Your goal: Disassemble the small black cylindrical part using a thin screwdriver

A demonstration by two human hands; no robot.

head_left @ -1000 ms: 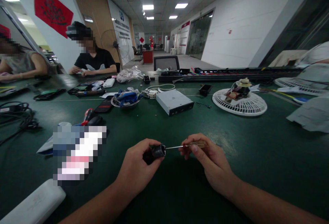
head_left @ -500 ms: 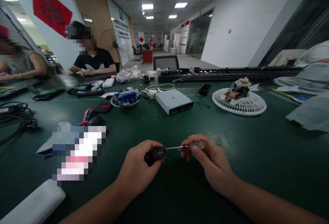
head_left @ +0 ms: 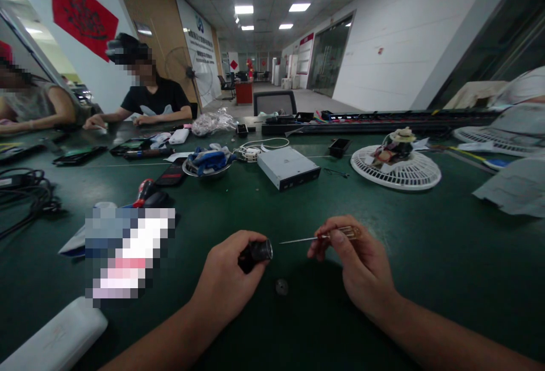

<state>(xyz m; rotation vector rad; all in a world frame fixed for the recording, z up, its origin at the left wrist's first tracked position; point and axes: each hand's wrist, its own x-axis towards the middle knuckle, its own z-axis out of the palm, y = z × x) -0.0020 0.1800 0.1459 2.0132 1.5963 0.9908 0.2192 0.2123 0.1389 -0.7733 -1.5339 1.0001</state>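
My left hand [head_left: 225, 272] grips a small black cylindrical part [head_left: 258, 252] with a shiny open end facing right. My right hand [head_left: 357, 260] pinches a slim precision screwdriver [head_left: 317, 237] with an amber handle. Its thin steel shaft points left, and the tip stands a little apart from the black part. Below, between my hands, a small grey round disc [head_left: 281, 287] lies on the green work mat [head_left: 298, 325]. The inside of the black part is hidden.
A silver optical drive [head_left: 288, 168] and a white fan grille [head_left: 395, 168] stand ahead on the mat. A metal bowl [head_left: 206, 167] holds blue items. A red-handled screwdriver [head_left: 145, 193], black cables [head_left: 29, 198] and a white case [head_left: 55, 340] lie left. Two people work further along.
The screwdriver has come out of the black part, and my right hand has moved right and slightly up. A small grey disc now lies on the mat below my hands.
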